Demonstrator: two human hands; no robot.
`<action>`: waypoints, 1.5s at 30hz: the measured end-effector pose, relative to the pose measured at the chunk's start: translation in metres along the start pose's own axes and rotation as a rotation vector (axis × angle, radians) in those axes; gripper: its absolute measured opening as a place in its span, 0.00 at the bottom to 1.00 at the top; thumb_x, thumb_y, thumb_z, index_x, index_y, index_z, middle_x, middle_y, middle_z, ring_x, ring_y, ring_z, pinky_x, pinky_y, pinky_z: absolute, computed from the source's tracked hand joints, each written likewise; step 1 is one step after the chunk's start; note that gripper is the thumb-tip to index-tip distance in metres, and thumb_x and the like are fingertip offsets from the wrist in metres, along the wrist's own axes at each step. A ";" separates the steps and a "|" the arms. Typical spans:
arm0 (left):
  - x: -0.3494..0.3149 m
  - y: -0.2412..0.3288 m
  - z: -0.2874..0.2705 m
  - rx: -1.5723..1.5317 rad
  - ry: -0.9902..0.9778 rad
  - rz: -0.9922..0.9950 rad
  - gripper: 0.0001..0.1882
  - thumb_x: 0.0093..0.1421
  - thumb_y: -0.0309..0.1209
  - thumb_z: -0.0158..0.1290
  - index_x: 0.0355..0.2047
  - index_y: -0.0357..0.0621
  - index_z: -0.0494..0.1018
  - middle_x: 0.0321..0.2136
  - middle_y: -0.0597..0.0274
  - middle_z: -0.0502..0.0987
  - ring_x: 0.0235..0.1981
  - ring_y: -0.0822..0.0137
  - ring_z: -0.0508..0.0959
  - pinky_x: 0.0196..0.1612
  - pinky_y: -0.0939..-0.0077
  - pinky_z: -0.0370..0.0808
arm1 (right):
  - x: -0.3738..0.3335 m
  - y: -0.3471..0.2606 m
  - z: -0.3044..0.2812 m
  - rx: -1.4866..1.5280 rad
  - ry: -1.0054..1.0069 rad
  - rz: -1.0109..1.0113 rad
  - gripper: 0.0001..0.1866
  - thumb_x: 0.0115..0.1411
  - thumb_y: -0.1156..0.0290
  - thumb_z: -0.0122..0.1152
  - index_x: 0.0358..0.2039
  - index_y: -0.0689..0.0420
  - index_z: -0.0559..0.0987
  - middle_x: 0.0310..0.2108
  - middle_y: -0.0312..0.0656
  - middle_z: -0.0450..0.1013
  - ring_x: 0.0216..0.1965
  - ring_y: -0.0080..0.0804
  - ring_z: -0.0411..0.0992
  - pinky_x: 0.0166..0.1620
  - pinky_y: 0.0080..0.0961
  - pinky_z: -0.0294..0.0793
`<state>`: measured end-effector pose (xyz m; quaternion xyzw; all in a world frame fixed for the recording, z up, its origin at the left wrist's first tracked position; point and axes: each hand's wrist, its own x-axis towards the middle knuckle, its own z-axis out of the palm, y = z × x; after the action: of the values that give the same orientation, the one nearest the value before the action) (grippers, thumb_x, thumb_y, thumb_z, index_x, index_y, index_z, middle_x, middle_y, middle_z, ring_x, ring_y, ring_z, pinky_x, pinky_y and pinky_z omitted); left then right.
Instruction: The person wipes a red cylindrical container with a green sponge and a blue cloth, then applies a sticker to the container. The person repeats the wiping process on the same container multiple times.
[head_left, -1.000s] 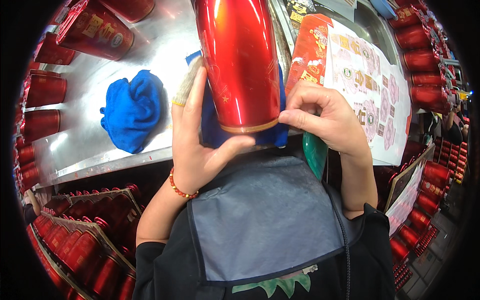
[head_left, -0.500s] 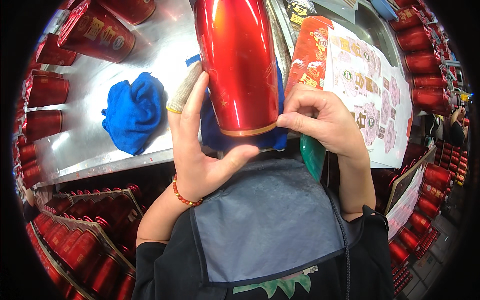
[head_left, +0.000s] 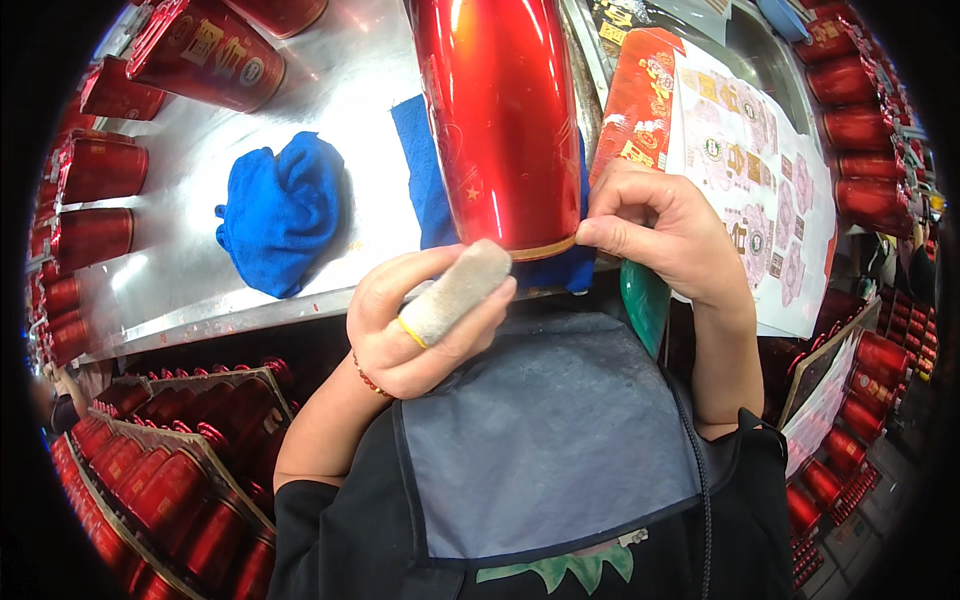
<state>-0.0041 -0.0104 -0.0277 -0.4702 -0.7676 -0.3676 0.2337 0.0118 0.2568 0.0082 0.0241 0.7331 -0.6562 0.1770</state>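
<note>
A glossy red canister (head_left: 505,130) with a golden rim lies on its side, its rim end toward me, over a flat blue cloth (head_left: 418,165). My right hand (head_left: 670,235) pinches thumb and forefinger at the right edge of the rim. Against the rim's left side my left hand (head_left: 415,325) is curled, its fingers drawn together. One left finger wears a pale cloth cover (head_left: 455,292) with a yellow edge, its tip touching the rim. Whatever sits between the left fingers is hidden. The canister's far end runs out of view.
A crumpled blue cloth (head_left: 280,210) lies left on the metal table (head_left: 180,210). More red canisters (head_left: 205,55) line the left and right sides. White printed sheets (head_left: 750,200) and a red printed sheet (head_left: 635,95) lie right. A green object (head_left: 645,305) hangs below my right hand.
My left hand has come down from the canister's left side to its rim, and its spread fingers have curled together. The right hand keeps its pinch at the rim. The whole view has shifted slightly.
</note>
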 end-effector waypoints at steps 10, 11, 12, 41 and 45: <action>0.026 -0.004 0.027 0.102 0.056 0.188 0.17 0.44 0.29 0.67 0.38 0.53 0.86 0.43 0.69 0.80 0.49 0.63 0.73 0.46 0.71 0.77 | 0.000 0.001 -0.003 0.015 -0.039 0.019 0.08 0.63 0.74 0.68 0.29 0.61 0.78 0.32 0.31 0.70 0.32 0.14 0.69 0.36 0.15 0.68; 0.029 -0.004 0.030 0.099 0.064 0.170 0.18 0.44 0.29 0.66 0.39 0.53 0.86 0.45 0.67 0.79 0.50 0.62 0.73 0.48 0.70 0.77 | 0.000 0.003 -0.002 0.010 -0.023 0.000 0.09 0.62 0.72 0.69 0.29 0.61 0.79 0.30 0.30 0.70 0.30 0.13 0.67 0.34 0.15 0.66; 0.032 -0.003 0.031 0.106 0.046 0.080 0.22 0.45 0.32 0.68 0.44 0.53 0.84 0.49 0.65 0.78 0.54 0.58 0.70 0.53 0.68 0.73 | 0.001 0.006 -0.001 0.004 -0.002 -0.016 0.09 0.62 0.71 0.70 0.28 0.61 0.79 0.28 0.29 0.70 0.29 0.13 0.66 0.32 0.16 0.64; 0.017 -0.018 0.020 -0.064 0.010 -0.350 0.49 0.49 0.33 0.73 0.68 0.30 0.60 0.64 0.38 0.66 0.63 0.44 0.70 0.63 0.60 0.70 | -0.004 -0.008 0.011 -0.098 0.046 -0.075 0.12 0.61 0.67 0.71 0.25 0.60 0.80 0.24 0.29 0.68 0.24 0.13 0.63 0.29 0.16 0.61; 0.004 -0.023 0.019 -0.113 -0.113 -0.440 0.46 0.54 0.35 0.70 0.68 0.31 0.60 0.65 0.39 0.65 0.66 0.44 0.66 0.66 0.58 0.65 | -0.005 -0.014 0.010 -0.140 0.013 -0.056 0.10 0.62 0.71 0.69 0.26 0.60 0.78 0.27 0.29 0.69 0.26 0.12 0.64 0.31 0.16 0.61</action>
<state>-0.0269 -0.0001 -0.0445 -0.3235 -0.8417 -0.4253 0.0779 0.0151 0.2465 0.0221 -0.0047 0.7789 -0.6077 0.1551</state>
